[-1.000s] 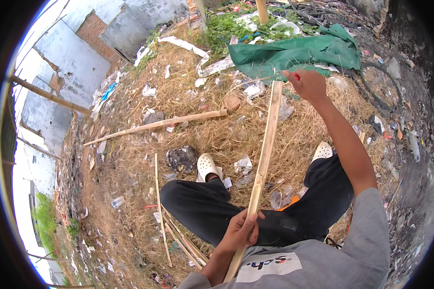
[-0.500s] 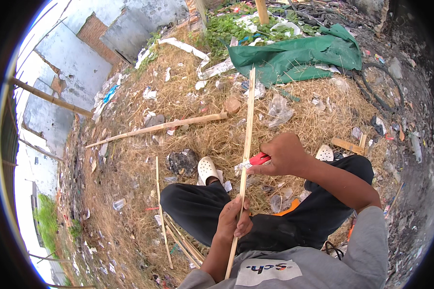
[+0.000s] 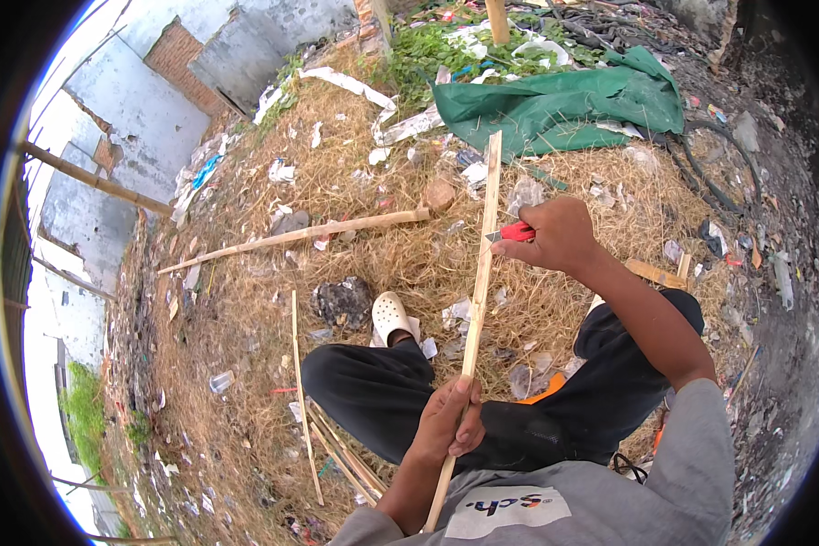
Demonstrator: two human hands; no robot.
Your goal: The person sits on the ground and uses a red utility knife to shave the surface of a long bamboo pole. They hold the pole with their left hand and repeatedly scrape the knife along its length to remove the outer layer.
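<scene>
A long, pale bamboo strip runs from my lap up and away, its far end near the green tarp. Around its lower part my left hand is closed, with the fingers wrapped over it. My right hand grips a red-handled utility knife. The knife's short blade touches the strip's right edge in its upper part. Part of the knife handle is hidden inside my right fist.
Another bamboo strip lies on the dry grass ahead. Thinner strips rest beside my left leg. A dark lump sits near my left clog. The green tarp spreads at the far side, amid scattered litter.
My right hand and the knife have moved up along the strip, away from me. The strip's far end has swung slightly to the right. My left hand keeps its hold.
</scene>
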